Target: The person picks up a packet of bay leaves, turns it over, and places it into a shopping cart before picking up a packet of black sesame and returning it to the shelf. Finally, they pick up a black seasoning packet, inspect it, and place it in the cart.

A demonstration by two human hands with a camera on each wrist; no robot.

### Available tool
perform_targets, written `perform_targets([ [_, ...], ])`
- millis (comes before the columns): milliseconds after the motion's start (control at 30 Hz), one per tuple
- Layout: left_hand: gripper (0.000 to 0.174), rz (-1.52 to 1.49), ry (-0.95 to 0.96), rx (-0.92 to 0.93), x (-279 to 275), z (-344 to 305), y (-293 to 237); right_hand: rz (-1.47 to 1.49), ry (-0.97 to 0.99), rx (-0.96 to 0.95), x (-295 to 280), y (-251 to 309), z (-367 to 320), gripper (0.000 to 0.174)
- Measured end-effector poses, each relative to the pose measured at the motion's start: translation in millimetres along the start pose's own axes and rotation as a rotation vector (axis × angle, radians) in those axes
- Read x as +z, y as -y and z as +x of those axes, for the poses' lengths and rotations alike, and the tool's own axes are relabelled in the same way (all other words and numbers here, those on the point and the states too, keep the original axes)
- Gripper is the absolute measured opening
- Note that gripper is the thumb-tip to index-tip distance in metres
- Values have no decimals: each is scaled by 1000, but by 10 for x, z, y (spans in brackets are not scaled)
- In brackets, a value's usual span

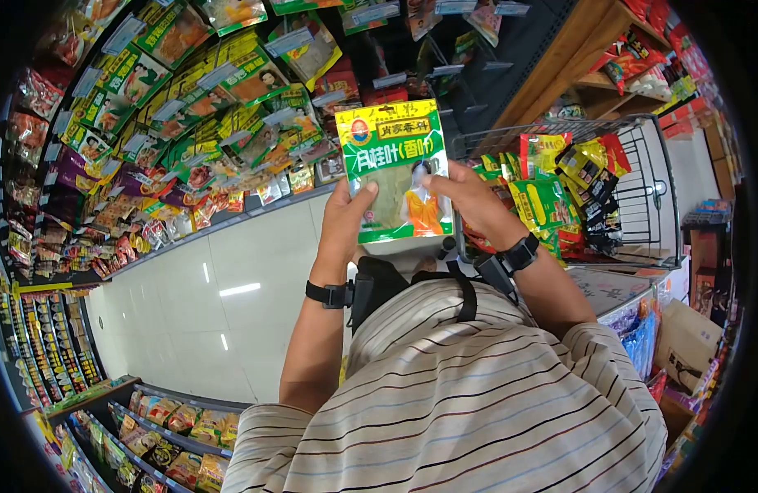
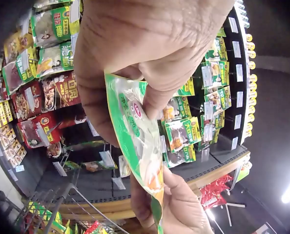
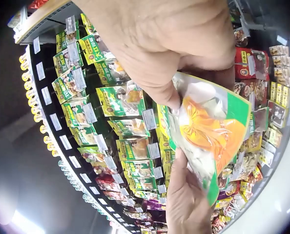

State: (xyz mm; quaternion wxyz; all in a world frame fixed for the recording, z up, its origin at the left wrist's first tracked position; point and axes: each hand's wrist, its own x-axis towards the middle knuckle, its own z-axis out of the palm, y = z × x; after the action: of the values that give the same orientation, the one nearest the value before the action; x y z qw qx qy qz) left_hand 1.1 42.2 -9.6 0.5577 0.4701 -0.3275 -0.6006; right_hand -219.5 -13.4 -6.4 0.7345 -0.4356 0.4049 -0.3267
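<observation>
Both hands pinch one bag (image 1: 393, 172) by its sides, thumbs on the front: the left hand (image 1: 344, 215) at eight o'clock of it, the right hand (image 1: 476, 201) at four. On my screen, from the middle of the head view, the big shelf (image 1: 537, 53) spreads from nine to one o'clock. Next in size is the cart (image 1: 634, 193), between two and three, with packets (image 1: 543, 205) inside. The bag is at twelve, its front facing up to me. I judge the step in hand is to look at this bag; from here, a move calls for one hand to release its edge while the other carries. Its green band reads 月桂叶(香叶), which means bay leaf. The smaller yellow box (image 1: 404, 129) above seems to end with 香料, spice. The top line I cannot read surely.
</observation>
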Motion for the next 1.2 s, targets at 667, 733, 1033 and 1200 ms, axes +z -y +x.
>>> perform_targets([
  [667, 29, -38, -56, -68, -170, -97, 84, 16, 11, -11, 58, -34, -1, 33],
  [733, 27, -2, -56, -62, -221, -66, 136, 17, 5, -20, 62, -35, 4, 33],
  [1033, 32, 435, -160, 203, -116, -50, 18, -237, -92, -189, 115, 177, 8, 29],
  [1200, 42, 741, -102, 290, 80, -72, -109, -268, -110, -296, 200, 223, 31, 32],
])
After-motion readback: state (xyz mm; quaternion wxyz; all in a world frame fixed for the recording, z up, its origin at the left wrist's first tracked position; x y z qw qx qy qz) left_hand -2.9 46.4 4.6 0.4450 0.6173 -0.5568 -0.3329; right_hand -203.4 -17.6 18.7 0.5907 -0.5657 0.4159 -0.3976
